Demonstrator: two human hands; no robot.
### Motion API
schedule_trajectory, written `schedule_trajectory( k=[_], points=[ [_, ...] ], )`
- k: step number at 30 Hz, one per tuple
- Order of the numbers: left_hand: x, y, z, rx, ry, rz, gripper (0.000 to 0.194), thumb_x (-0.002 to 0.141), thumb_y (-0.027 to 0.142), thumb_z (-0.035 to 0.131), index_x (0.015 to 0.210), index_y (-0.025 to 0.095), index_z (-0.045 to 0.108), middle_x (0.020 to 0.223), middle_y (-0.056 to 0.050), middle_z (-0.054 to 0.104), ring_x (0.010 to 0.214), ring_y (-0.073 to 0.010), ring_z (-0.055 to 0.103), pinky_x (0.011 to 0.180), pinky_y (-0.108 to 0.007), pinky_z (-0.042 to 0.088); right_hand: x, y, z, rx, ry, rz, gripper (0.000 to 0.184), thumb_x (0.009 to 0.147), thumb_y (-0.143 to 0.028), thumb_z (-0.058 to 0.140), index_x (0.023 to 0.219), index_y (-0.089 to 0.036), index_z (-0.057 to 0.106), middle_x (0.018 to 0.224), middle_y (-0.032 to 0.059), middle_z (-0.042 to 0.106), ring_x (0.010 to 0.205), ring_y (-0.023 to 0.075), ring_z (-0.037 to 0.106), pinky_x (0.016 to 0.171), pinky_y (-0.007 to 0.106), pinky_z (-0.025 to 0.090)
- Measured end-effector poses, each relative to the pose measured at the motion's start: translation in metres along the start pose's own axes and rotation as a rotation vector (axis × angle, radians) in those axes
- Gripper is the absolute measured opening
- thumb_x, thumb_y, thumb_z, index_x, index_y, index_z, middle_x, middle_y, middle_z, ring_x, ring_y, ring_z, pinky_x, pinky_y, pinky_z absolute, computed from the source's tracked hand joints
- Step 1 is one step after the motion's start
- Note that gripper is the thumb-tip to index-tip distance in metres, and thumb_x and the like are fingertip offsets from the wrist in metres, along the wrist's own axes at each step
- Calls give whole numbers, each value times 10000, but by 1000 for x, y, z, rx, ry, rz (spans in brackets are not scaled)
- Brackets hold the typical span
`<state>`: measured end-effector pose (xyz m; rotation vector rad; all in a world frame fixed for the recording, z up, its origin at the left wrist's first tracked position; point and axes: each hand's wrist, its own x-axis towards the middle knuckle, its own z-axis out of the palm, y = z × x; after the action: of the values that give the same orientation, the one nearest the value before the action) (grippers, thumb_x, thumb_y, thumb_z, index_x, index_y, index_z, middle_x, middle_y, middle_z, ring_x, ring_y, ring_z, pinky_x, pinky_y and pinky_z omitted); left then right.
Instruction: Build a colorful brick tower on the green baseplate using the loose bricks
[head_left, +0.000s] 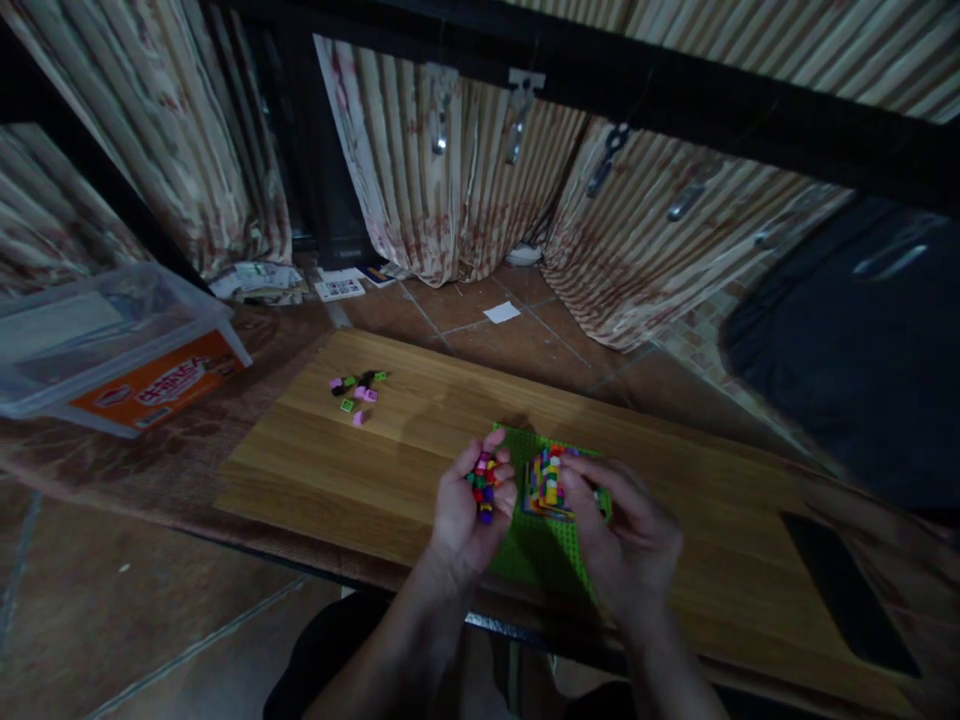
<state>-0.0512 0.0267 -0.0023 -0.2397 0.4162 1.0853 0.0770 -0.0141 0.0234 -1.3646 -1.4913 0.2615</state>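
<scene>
My left hand (472,510) is cupped palm up, with several small toy bricks (484,482) in mixed colours lying in it. To its right, a green baseplate (525,555) bears a stepped structure of multicoloured toy bricks (549,485). My right hand (626,525) reaches over that structure from the right. Its thumb and forefinger are pinched together at the upper edge of the bricks. Whatever sits between those fingertips is too small and too covered to make out.
Several loose pink, green and black bricks (360,392) lie on the left part of the wooden board (300,470). A dark flat slab (847,590) rests at its right end. Further left stands a clear plastic box (157,340) with an orange label. Curtains (465,180) hang behind.
</scene>
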Motion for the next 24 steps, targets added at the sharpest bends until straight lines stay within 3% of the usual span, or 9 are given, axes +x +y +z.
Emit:
schedule_trajectory(
  k=[3,5,11,24],
  points=[
    [0,0,1,28,-6,79,246,891,249,457,906,96,650,702,-27,503,530,-58,442,451,-147,396,-15,-16,10,61,-301,22,157,852,-204,602,950,-284,695,901,4,704,816,155,660,731,287,529],
    [0,0,1,54,-26,107,237,875,264,485,917,106,656,714,-29,510,547,-66,452,470,-158,402,-23,-20,17,54,-406,72,147,856,-223,601,963,-278,685,913,5,701,821,153,660,729,282,530],
    [-4,-1,1,175,-58,202,247,819,289,577,957,111,678,748,-26,527,596,-76,473,526,-179,416,-28,-20,27,-53,-444,185,79,814,-265,648,886,-253,678,869,7,681,780,164,645,689,286,511],
    [-4,0,3,174,-54,222,232,823,266,574,928,92,689,731,-24,518,591,-67,456,507,-166,410,-24,-22,20,50,-482,124,147,851,-133,536,852,-232,644,859,9,649,796,141,619,712,256,489]
  ],
)
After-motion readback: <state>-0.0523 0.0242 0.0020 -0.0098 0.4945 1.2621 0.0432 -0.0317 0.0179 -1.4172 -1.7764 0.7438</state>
